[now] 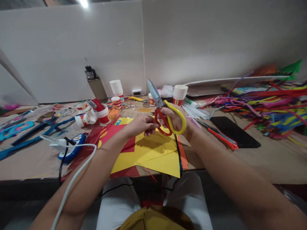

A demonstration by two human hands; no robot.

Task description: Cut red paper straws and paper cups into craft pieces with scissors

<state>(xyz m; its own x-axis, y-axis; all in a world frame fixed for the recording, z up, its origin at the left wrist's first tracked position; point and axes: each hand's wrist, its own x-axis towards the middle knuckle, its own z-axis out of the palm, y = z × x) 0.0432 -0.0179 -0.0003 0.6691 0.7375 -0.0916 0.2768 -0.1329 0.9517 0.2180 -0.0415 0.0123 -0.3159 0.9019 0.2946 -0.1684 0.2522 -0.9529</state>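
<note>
Tabletop (263, 164) beneath right hand (176, 119) around scissors (158, 101), left hand (141, 125) in pinch, contents unclear.

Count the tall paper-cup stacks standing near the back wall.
2: the left stack stands left of the scissors; the right stack stands just beyond the right hand. More could be hidden.

The right hand (177, 118) holds scissors (158, 101), blades tilted up and left, above yellow paper (155, 151). The left hand (143, 124) is just beside them, fingertips pinched; its grip is unclear. Red paper (129, 144) overlaps the yellow. A knife (222, 137) lies beside a phone (236, 129) on the surface (254, 163).
</note>
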